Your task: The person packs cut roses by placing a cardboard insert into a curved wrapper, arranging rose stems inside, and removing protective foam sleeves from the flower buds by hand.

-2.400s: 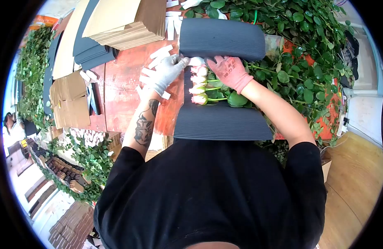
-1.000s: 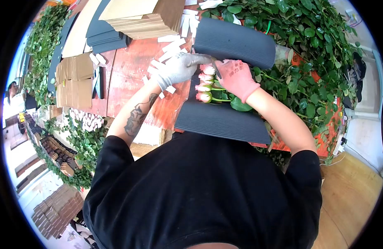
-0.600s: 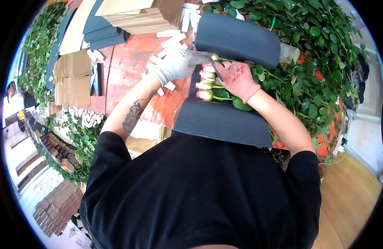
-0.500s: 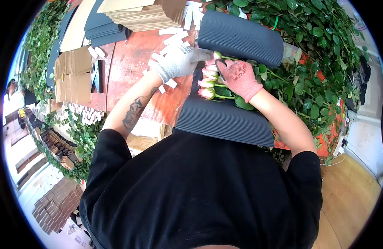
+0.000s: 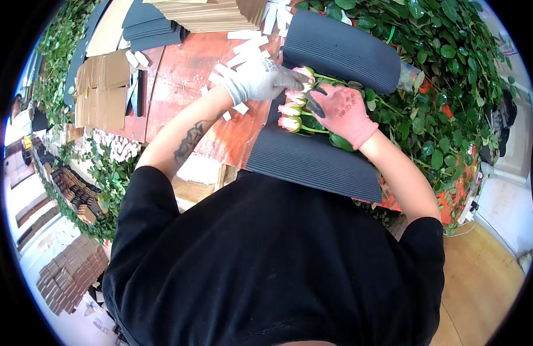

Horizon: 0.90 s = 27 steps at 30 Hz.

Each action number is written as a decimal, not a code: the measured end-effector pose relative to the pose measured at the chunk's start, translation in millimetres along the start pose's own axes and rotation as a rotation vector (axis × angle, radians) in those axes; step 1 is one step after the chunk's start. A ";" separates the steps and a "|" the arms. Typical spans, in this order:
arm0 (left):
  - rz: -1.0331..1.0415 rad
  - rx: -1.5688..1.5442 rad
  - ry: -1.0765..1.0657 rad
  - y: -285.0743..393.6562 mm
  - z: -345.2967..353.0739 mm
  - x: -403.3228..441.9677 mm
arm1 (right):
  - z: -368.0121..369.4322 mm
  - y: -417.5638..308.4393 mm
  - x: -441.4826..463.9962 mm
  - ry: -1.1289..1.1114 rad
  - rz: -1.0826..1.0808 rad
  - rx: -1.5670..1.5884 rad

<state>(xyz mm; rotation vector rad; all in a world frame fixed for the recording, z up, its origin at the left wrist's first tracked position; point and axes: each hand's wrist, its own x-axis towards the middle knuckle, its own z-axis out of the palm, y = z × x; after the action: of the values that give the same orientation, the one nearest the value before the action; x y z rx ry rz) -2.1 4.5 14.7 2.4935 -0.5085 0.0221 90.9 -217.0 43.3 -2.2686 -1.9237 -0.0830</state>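
A row of pink-and-white roses [image 5: 289, 124] lies across dark grey corrugated sheeting [image 5: 312, 167], stems pointing right. My left hand [image 5: 265, 79], in a pale grey glove, reaches in from the left with fingers stretched out, touching the upper rose heads. Part of those blooms is hidden by the fingers. Over the stems and leaves just right of the heads is my right hand [image 5: 341, 112], in a pink glove with dark fingertips. Its thumb and forefinger are apart, and I see nothing gripped between them.
White strips [image 5: 247, 46] are scattered on the red table [image 5: 186, 72]. Behind them stands a stack of brown cardboard [image 5: 211, 14]. Folded cardboard [image 5: 102, 92] and a dark-blue tool [image 5: 134, 95] lie left. Dense rose foliage [image 5: 445, 75] covers the right side.
My right hand has shifted right and slightly down, away from the rose heads. My left hand's fingers have moved slightly lower along the row, and the top rose bloom shows more fully.
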 end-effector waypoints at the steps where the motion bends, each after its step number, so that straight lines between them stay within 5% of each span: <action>1: 0.020 -0.045 0.037 -4.0 2.6 0.1 | -0.8 -4.0 4.0 -0.158 0.042 -0.011; 2: 0.022 -0.046 0.034 -4.2 2.6 0.7 | -1.1 -5.9 5.6 -0.317 0.088 -0.022; 7: 0.077 0.078 0.034 -6.5 3.0 1.9 | 22.6 7.0 -2.3 -0.074 -0.065 -0.050; 27: -0.063 0.145 -0.075 24.6 -3.1 12.0 | 8.7 -5.9 -5.4 -0.211 0.007 -0.061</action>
<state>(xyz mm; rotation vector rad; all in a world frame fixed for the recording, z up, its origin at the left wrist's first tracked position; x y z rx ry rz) 0.4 -16.6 32.3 2.6592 -0.4741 -0.0611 83.6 -219.9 34.5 -2.4098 -2.0390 0.1053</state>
